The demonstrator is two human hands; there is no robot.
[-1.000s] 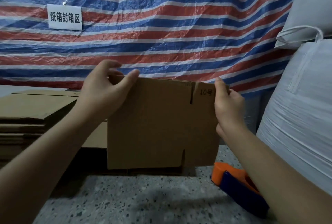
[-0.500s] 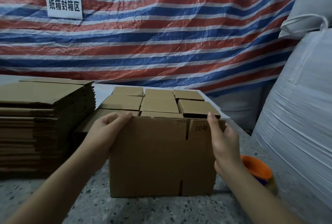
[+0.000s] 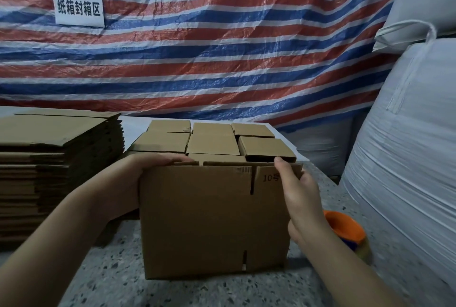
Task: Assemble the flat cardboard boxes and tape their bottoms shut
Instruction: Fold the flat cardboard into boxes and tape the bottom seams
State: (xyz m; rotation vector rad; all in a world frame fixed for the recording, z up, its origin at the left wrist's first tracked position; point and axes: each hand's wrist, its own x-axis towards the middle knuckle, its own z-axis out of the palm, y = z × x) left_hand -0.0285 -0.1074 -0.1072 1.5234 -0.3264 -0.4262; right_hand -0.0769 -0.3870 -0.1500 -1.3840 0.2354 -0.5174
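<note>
Standing on the table [image 3: 103, 279], cardboard box [image 3: 212, 223] between both hands, left grip [image 3: 138, 173] and right grip [image 3: 296, 190] clamping its top corners.

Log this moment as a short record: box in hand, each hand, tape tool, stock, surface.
box in hand: cardboard box stands on the table, marked 10, top flaps not folded shut
left hand: left hand grips the box's top left edge
right hand: right hand holds the top right corner
tape tool: orange tape dispenser on the table, right of the box, partly hidden by the right arm
stock: flat cardboard stack at left; assembled boxes behind
surface: speckled table
</note>
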